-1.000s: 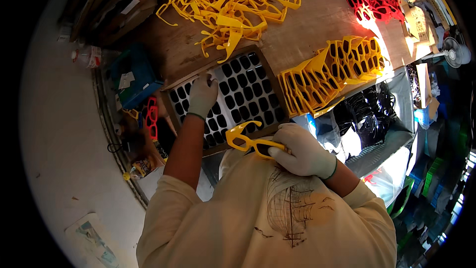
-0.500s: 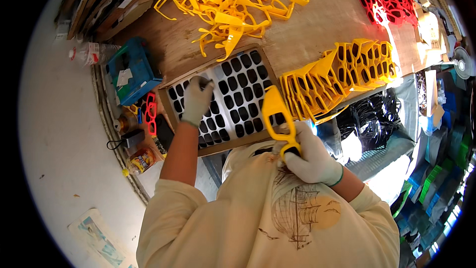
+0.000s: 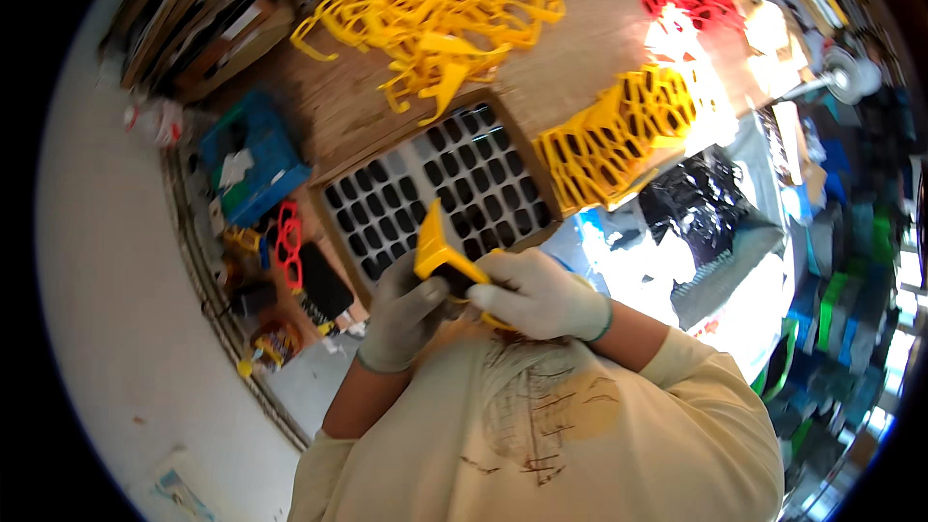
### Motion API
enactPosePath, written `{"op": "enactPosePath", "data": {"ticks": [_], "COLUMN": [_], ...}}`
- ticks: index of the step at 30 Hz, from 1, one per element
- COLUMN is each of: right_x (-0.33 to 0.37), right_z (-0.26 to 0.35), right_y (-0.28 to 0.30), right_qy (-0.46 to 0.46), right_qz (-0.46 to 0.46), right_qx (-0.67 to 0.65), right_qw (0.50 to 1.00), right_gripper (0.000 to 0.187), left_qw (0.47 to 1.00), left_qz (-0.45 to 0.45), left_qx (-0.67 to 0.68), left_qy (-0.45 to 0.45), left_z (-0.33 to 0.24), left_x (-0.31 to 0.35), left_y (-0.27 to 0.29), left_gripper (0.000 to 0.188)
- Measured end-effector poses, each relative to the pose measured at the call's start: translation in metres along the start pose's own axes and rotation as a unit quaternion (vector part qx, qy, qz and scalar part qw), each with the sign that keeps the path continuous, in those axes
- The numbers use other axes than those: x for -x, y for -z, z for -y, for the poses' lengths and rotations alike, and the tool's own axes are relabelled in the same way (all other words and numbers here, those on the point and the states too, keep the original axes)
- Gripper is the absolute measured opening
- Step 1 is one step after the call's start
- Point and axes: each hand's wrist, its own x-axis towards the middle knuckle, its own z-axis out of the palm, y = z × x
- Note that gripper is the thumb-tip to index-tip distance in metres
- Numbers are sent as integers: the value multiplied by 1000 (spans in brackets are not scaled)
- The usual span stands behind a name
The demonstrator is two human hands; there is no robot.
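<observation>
Before my chest, both white-gloved hands meet at a yellow glasses frame (image 3: 443, 253). My right hand (image 3: 546, 295) is closed around the frame's right part, thumb and fingers pinching it. My left hand (image 3: 398, 317) is closed at the opening nearest the raised temple arm, where a dark lens (image 3: 452, 277) shows against the yellow rim. Its fingertips are partly hidden, and whether the lens sits fully in the rim I cannot tell. Just beyond the hands lies a shallow cardboard tray (image 3: 534, 147) with rows of dark lenses (image 3: 488, 174) in white, pocketed sheets.
A tangled heap of yellow frames (image 3: 435, 19) lies at the back. Yellow glasses with dark lenses (image 3: 619, 135) stand in a row right of the tray, red frames (image 3: 691, 2) farther off. At left are a blue bin (image 3: 253, 159), a red frame (image 3: 289, 244) and a plastic bottle (image 3: 155, 122).
My left hand has come from over the tray down to the yellow frame. My right hand has moved left with the frame, which is now turned and tilted. The view has shifted slightly.
</observation>
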Motion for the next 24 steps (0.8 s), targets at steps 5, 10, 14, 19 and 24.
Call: {"op": "enactPosePath", "data": {"ticks": [5,10,14,19,24], "right_x": [4,11,13,13,13], "right_z": [-1,1,-3,-1,0], "right_y": [-25,-47,-63,-76,-83], "right_qy": [49,26,65,66,60], "right_qz": [22,-17,-73,-123,-176], "right_qx": [-39,-54,-44,-36,18], "right_qw": [998,998,994,990,982], "right_gripper": [24,26,27,25,21], "left_qw": [994,988,988,972,932], "left_qz": [-49,-88,-55,-59,-91], "left_qx": [-87,-123,-136,-225,-340], "left_qy": [-37,-30,-50,-30,-87], "left_z": [-7,-13,-18,-25,-19], "left_x": [23,33,39,44,40], "left_y": [10,2,5,11,1], "left_gripper": [31,23,24,26,24]}}
